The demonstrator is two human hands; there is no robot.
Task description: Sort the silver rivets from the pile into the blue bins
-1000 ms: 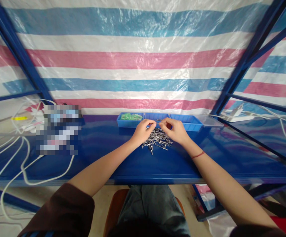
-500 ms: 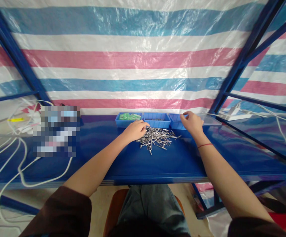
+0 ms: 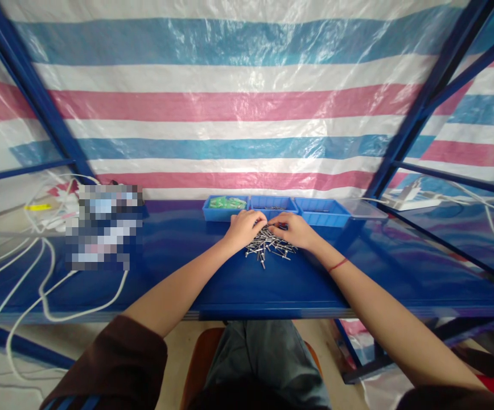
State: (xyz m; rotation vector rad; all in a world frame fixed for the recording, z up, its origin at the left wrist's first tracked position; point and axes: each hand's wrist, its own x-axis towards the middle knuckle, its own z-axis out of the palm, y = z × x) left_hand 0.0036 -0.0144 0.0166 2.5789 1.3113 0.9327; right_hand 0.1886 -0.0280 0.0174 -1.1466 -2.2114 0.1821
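Observation:
A loose pile of silver pop rivets (image 3: 272, 245) lies on the blue table in front of me. My left hand (image 3: 247, 226) is over the left rear part of the pile, its fingers curled and closed; what they hold, if anything, is hidden. Close beside it, my right hand (image 3: 292, 229) pinches what looks like a thin rivet between thumb and forefinger. The two hands' fingertips nearly meet above the pile. Behind them stand a blue bin with green packets (image 3: 225, 208), a middle blue bin (image 3: 273, 204) with some thin metal pieces, and a right blue bin (image 3: 321, 212) with a few pieces.
A clear plastic lid or tray (image 3: 366, 209) lies right of the bins. White cables (image 3: 46, 285) run over the table's left side near a blurred-out object (image 3: 104, 228). A white power strip (image 3: 409, 196) sits at the right rear. Blue frame posts (image 3: 400, 131) flank the table (image 3: 238, 290).
My right hand has moved left and down from the right bin to the pile, beside my left hand. The right bin is now uncovered. My left hand stays at the pile.

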